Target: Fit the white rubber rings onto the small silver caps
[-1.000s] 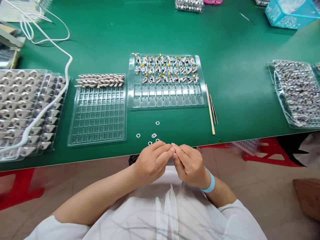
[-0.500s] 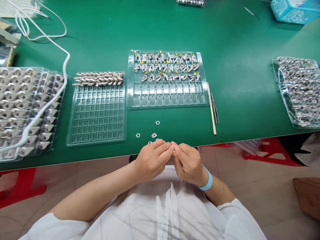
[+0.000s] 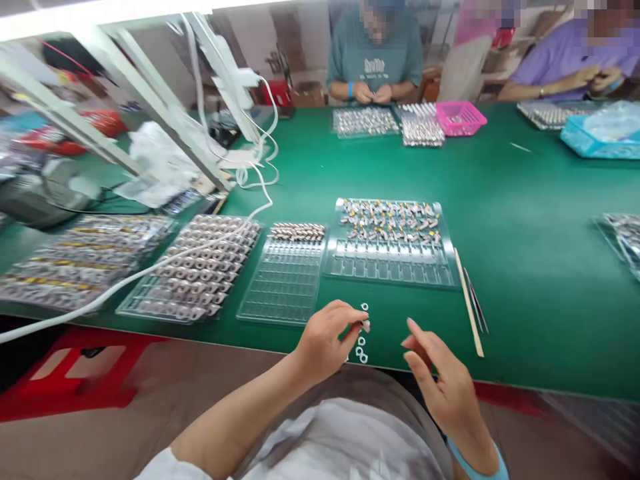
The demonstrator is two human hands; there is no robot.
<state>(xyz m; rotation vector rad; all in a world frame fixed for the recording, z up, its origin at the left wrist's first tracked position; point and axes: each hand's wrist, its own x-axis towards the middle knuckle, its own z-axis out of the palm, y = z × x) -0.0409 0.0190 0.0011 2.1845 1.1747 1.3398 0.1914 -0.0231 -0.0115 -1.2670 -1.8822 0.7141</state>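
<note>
Over the front edge of the green table, my left hand [image 3: 327, 339] pinches a small pale metal part [image 3: 367, 326] between thumb and fingertips. My right hand [image 3: 443, 377] hovers to the right, fingers apart and nothing in them. Several small white rings [image 3: 361, 341] lie scattered beneath and beside the left fingertips. Beyond the hands is a clear plastic tray [image 3: 395, 268], its back rows holding small metal parts with yellow tips. Left of it, another clear tray [image 3: 280, 283] carries metal pieces [image 3: 297, 231] along its back.
A wooden stick [image 3: 469, 303] and tweezers [image 3: 476, 301] lie at the right. Filled trays [image 3: 193, 267] stand at the left, crossed by a white cable [image 3: 165, 263]. Across the table are a pink basket [image 3: 463, 120], a blue basket [image 3: 600, 143] and people at work.
My hands have come apart: the left went forward over the table with the part, the right opened and moved right. The view has tilted up and turned left.
</note>
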